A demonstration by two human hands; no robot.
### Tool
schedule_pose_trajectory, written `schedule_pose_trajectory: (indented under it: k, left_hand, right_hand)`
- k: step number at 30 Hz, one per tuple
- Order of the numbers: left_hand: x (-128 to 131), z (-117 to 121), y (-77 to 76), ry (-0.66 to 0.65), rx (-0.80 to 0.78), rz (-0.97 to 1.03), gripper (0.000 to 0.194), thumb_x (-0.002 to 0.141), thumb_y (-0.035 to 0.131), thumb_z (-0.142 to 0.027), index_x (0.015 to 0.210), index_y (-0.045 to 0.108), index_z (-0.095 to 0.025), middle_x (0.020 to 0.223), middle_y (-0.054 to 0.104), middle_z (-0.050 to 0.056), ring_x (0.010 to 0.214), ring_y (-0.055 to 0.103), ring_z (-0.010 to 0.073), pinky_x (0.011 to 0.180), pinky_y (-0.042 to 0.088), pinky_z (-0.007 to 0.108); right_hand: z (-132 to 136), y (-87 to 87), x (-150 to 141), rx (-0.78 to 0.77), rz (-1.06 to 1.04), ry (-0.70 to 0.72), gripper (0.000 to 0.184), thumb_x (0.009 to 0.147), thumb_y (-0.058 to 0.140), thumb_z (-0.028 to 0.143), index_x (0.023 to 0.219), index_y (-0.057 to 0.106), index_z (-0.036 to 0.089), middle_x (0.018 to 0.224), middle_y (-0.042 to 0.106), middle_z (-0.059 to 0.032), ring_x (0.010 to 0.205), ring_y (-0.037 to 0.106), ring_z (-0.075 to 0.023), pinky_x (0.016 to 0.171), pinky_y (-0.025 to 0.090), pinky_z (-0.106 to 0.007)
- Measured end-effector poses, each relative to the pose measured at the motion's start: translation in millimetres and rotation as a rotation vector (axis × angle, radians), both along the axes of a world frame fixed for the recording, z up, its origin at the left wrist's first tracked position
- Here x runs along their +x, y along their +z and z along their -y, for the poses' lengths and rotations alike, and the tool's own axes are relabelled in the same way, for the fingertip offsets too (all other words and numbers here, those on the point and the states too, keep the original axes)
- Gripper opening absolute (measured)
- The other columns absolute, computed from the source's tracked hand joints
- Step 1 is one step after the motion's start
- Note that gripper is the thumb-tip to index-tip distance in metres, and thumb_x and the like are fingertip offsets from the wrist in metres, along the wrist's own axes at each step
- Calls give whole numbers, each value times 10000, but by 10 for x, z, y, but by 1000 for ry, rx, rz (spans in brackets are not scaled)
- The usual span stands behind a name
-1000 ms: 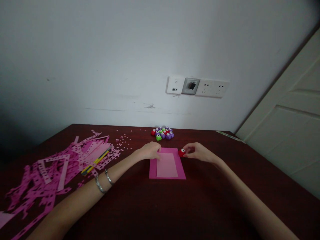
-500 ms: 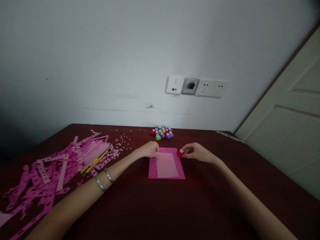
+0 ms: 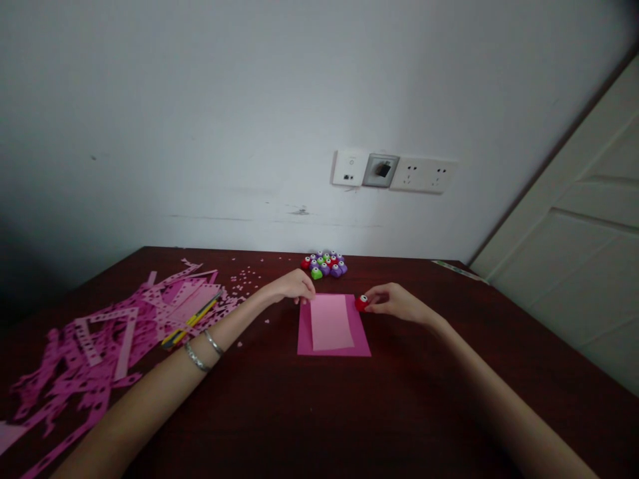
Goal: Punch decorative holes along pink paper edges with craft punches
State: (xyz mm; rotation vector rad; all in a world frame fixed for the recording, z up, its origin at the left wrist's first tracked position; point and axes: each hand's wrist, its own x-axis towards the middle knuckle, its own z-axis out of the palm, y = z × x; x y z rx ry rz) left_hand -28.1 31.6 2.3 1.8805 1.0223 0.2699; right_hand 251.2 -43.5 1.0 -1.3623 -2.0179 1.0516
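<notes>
A light pink sheet of paper (image 3: 332,322) lies over a larger, darker pink sheet (image 3: 362,342) on the dark wooden table. My left hand (image 3: 293,286) is closed on the light sheet's far left corner, thumb and fingers pinched together. Between the fingertips of my right hand (image 3: 397,303) is a small red craft punch (image 3: 361,303), beside the far right edge of the dark pink sheet. Farther back, near the wall, several more punches (image 3: 325,265) in purple, green and red stand in a cluster.
To the left lies a heap of punched pink paper strips (image 3: 107,342) with a yellow utility knife (image 3: 192,319) on it. Tiny paper cut-outs (image 3: 244,283) are scattered beside the heap. A patterned strip (image 3: 459,271) rests at the back right, and wall sockets (image 3: 424,174) sit above the table.
My left hand has shifted slightly away from me and left, and the light pink sheet has slid a little toward the wall. My right hand with the red punch has hardly moved.
</notes>
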Motion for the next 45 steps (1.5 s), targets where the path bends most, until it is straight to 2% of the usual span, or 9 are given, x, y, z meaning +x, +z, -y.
schedule_pose_trajectory:
  k: [5,10,16,20,33,41,45]
  left_hand:
    - [-31,-64,-51,51,-144,116,128,573,658,-223,663,668,-133,530,588,13,512,525,94,474,400,238]
    - [-30,-72,-31,96,-235,138,147,521,686,-208,647,672,-132,519,584,9,509,524,93,494,417,248]
    - [-29,-87,-42,22,-245,148,190,511,704,-269,657,678,-149,501,562,-14,461,460,63,453,352,226]
    - [-25,-103,-85,2,-266,140,194,516,707,-270,663,674,-148,530,568,-6,477,463,70,471,361,239]
    - [-6,-92,-105,39,-334,133,163,539,707,-212,677,667,-135,557,573,8,522,501,88,560,427,280]
    - [-3,-94,-114,29,-356,175,177,526,717,-213,671,666,-125,533,584,8,501,509,86,506,424,253]
    - [6,-103,-131,69,-377,171,196,512,718,-192,673,660,-97,527,586,18,487,516,86,502,419,247]
  right_hand:
    - [14,16,-18,2,-15,-13,277,670,675,291,907,682,147,817,702,-47,769,643,-183,753,492,-329]
    - [28,27,-44,13,-27,-21,266,680,668,278,910,682,145,816,703,-46,776,643,-179,758,495,-324]
    - [18,1,-74,55,-9,-67,278,676,670,314,902,682,153,805,696,-37,768,640,-182,748,497,-331]
    - [13,-13,-99,78,-2,-68,281,686,665,327,907,681,153,824,692,-43,764,636,-178,752,499,-334]
    - [-2,-68,-119,110,-25,-70,268,688,666,299,905,670,142,832,682,-51,765,628,-173,745,500,-326]
    - [-10,-86,-126,133,-21,-64,260,690,667,295,902,669,144,829,681,-48,761,628,-170,735,501,-311]
    - [-9,-91,-128,110,-38,-55,252,691,661,287,899,668,146,845,683,-50,771,631,-172,740,501,-310]
